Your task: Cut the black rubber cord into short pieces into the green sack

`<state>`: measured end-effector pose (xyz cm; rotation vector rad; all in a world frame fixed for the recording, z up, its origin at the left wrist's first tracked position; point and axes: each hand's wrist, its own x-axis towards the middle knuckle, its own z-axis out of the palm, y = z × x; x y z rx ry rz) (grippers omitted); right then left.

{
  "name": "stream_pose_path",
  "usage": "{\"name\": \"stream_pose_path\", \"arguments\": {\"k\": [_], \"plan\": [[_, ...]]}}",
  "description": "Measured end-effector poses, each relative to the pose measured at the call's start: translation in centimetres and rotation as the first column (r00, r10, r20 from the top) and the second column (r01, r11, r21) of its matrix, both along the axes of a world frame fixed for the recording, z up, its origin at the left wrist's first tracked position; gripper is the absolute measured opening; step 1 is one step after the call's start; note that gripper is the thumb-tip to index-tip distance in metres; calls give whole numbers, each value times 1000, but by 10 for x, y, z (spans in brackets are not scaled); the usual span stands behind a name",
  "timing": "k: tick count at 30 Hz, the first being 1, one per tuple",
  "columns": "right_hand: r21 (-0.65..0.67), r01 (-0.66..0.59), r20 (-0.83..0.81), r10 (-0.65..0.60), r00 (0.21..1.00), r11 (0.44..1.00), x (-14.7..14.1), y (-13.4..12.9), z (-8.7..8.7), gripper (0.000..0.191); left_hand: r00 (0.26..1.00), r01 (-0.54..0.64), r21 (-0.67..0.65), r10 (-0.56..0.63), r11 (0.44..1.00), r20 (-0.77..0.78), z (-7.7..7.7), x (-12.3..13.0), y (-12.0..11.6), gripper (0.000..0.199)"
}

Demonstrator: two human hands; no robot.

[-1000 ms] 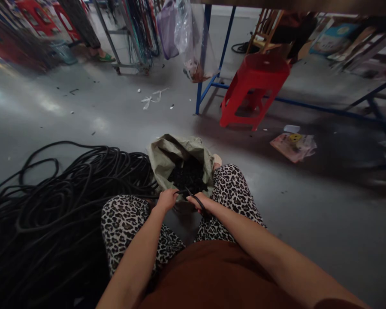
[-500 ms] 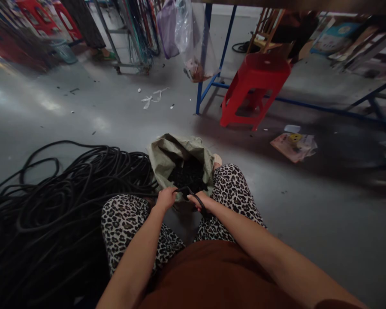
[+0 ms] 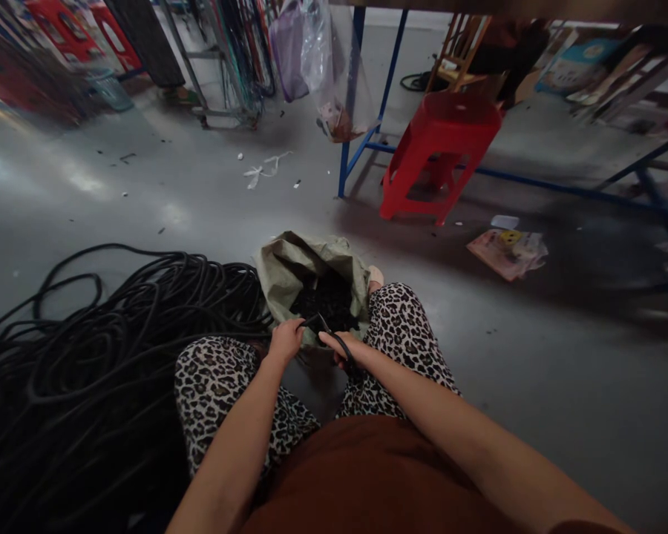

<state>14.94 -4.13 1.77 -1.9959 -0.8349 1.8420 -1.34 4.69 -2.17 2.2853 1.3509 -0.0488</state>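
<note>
My left hand [image 3: 287, 340] is closed on a black cord [image 3: 310, 321], whose short end sticks out to the right of my fingers. In my right hand [image 3: 339, 347] is a pair of scissors [image 3: 345, 350] with black handles, the blades pointing up and left near the cord's end. Both hands are over the near rim of an open olive-green sack [image 3: 278, 278]. Inside the sack lie many short black pieces [image 3: 328, 297]. From my left hand the cord runs left over my knee toward a large heap of looped black cord [image 3: 128, 326].
A red plastic stool [image 3: 442, 148] stands ahead to the right beside a blue-framed table [image 3: 356, 104], from which plastic bags [image 3: 334, 111] hang. Printed packaging [image 3: 509, 252] lies on the floor at right. A wheeled metal rack [image 3: 223, 111] with hanging cords is at far left.
The scissors' blades now show apart from the cord, where a dark length spanned between my hands before. My right hand's fingers have loosened slightly; my left hand has shifted a little left.
</note>
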Motion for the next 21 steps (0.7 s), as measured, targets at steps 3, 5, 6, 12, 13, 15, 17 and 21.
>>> {"name": "stream_pose_path", "arguments": {"k": [3, 5, 6, 12, 13, 15, 17, 21], "plan": [[18, -59, -10, 59, 998, 998, -1, -1, 0, 47, 1000, -1, -1, 1, 1000, 15, 1, 1, -1, 33], [32, -87, -12, 88, 996, 996, -2, -1, -1, 47, 1000, 0, -10, 1, 1000, 24, 1, 2, -2, 33], [39, -95, -14, 96, 995, 995, -2, 0, -2, 47, 1000, 0, -16, 0, 1000, 27, 1, 2, -2, 33], [41, -93, -21, 94, 995, 995, -4, 1, -8, 49, 999, 31, -15, -31, 999, 39, 1, 2, -5, 33], [42, -94, -23, 95, 995, 995, -4, 1, -8, 49, 999, 35, -16, -34, 999, 39, 1, 2, -5, 33], [43, -103, -25, 104, 994, 994, -4, 1, -7, 50, 999, 37, -23, -37, 999, 36, 3, 2, -5, 33], [38, -113, -19, 113, 993, 993, -4, 2, -6, 49, 999, 33, -38, -32, 999, 28, 6, 4, -6, 33], [37, -126, -13, 126, 992, 991, -3, 3, -2, 49, 1000, 17, -64, -16, 998, 14, 10, 5, -7, 34]]}}
